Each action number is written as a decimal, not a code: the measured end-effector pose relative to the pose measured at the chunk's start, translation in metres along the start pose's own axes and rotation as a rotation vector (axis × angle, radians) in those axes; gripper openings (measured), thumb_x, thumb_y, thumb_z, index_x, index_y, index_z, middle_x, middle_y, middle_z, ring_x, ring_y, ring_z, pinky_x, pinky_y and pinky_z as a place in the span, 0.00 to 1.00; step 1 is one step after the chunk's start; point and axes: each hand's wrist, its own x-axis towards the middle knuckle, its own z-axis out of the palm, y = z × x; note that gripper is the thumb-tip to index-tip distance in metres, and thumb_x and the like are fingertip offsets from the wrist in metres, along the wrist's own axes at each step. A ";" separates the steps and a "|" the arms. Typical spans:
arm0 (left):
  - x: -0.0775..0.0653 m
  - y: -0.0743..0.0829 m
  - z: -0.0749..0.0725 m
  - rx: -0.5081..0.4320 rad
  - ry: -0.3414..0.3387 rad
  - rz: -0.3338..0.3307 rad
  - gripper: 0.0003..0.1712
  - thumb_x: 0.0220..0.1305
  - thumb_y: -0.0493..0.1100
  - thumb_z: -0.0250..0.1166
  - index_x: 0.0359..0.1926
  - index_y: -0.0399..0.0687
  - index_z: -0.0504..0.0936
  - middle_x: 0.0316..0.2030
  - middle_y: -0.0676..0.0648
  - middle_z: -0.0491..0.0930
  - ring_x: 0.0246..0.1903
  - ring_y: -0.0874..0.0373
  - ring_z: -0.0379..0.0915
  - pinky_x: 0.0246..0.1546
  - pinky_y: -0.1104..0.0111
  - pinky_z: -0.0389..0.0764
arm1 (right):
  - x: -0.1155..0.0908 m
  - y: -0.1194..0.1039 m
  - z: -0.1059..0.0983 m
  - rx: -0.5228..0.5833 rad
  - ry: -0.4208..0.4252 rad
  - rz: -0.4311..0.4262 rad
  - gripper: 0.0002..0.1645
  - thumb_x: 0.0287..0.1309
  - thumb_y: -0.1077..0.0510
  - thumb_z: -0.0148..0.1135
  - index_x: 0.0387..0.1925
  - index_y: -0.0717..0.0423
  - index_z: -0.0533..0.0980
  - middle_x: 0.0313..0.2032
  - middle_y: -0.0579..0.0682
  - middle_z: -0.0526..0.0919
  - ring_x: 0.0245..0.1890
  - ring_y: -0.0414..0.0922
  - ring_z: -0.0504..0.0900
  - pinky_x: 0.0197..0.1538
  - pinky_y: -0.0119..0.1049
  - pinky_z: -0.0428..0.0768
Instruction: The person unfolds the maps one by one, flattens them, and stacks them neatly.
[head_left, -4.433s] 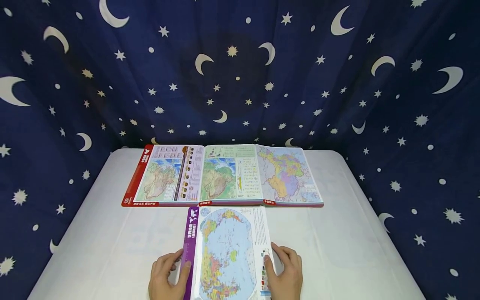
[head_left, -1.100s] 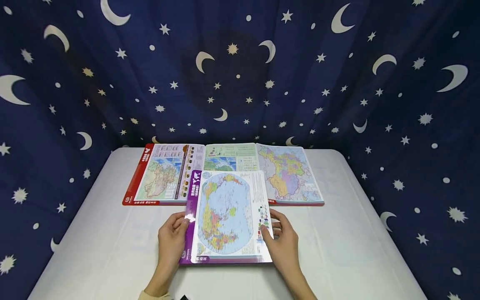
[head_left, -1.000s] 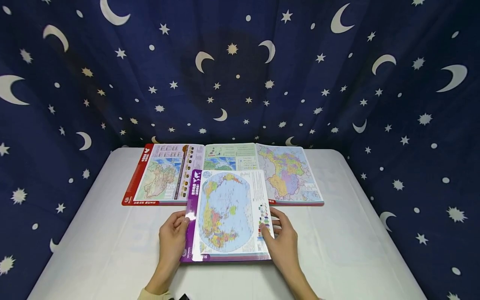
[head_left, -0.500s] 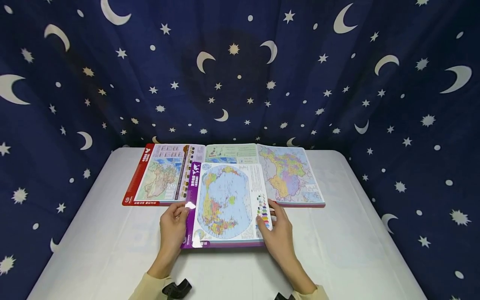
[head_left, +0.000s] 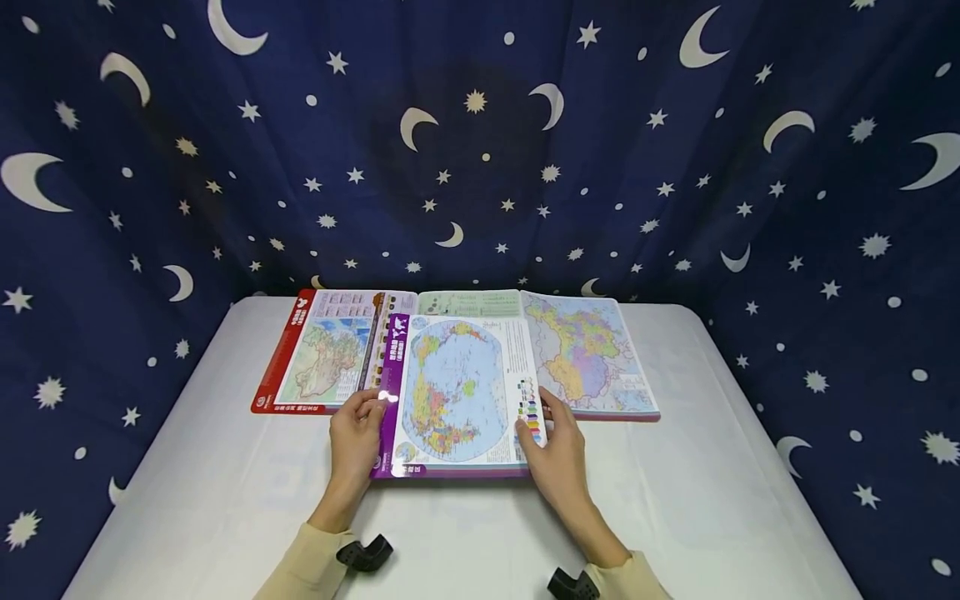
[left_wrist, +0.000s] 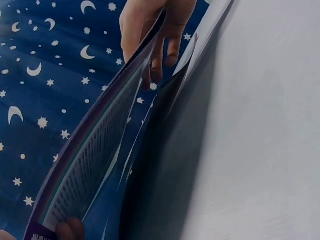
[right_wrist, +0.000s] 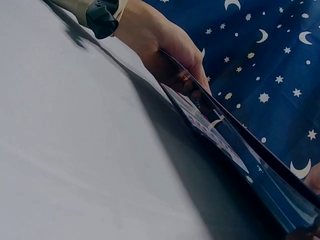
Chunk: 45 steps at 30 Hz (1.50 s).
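Note:
Both my hands hold a purple-edged world map (head_left: 453, 392), printed upside down to me and with layered coloured edges. My left hand (head_left: 354, 442) pinches its purple left border, thumb on top. At the opposite side my right hand (head_left: 558, 450) grips the white margin, thumb over the colour pictures and fingers underneath. Seen edge-on in the left wrist view, the map (left_wrist: 95, 145) is raised off the table, with its layers slightly parted. Behind it lies a red-edged map (head_left: 588, 350) spread in three panels; the purple one hides most of the middle panel.
A white-covered table (head_left: 187, 492) carries both maps. Dark blue curtain (head_left: 480, 192) with moons and stars encloses the back and sides. Black wrist devices (head_left: 365, 553) sit at the beige sleeves (head_left: 303, 567).
Earlier the purple map lay nearer me, in front of the red one. Both hands have lifted it and carried it forward over the red map's middle panel. The sleeves have come into view.

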 end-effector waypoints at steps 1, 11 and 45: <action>0.002 0.000 0.001 -0.005 0.003 0.004 0.11 0.75 0.31 0.62 0.55 0.35 0.84 0.42 0.34 0.90 0.28 0.67 0.81 0.28 0.77 0.81 | 0.002 0.001 0.000 -0.003 0.005 -0.006 0.37 0.61 0.60 0.73 0.70 0.61 0.73 0.57 0.56 0.83 0.51 0.50 0.84 0.42 0.34 0.81; 0.016 -0.002 0.009 -0.040 -0.019 -0.004 0.11 0.76 0.33 0.62 0.54 0.34 0.84 0.41 0.34 0.89 0.29 0.66 0.81 0.28 0.76 0.81 | 0.019 0.007 0.002 0.003 0.033 -0.054 0.35 0.61 0.61 0.72 0.69 0.62 0.74 0.57 0.56 0.84 0.46 0.49 0.86 0.46 0.40 0.84; 0.043 -0.005 0.017 -0.075 0.033 0.015 0.14 0.74 0.32 0.63 0.57 0.32 0.84 0.44 0.28 0.88 0.27 0.70 0.80 0.26 0.79 0.78 | 0.033 0.025 0.027 0.078 0.068 -0.038 0.36 0.66 0.59 0.68 0.74 0.56 0.71 0.17 0.45 0.63 0.16 0.35 0.54 0.22 0.31 0.56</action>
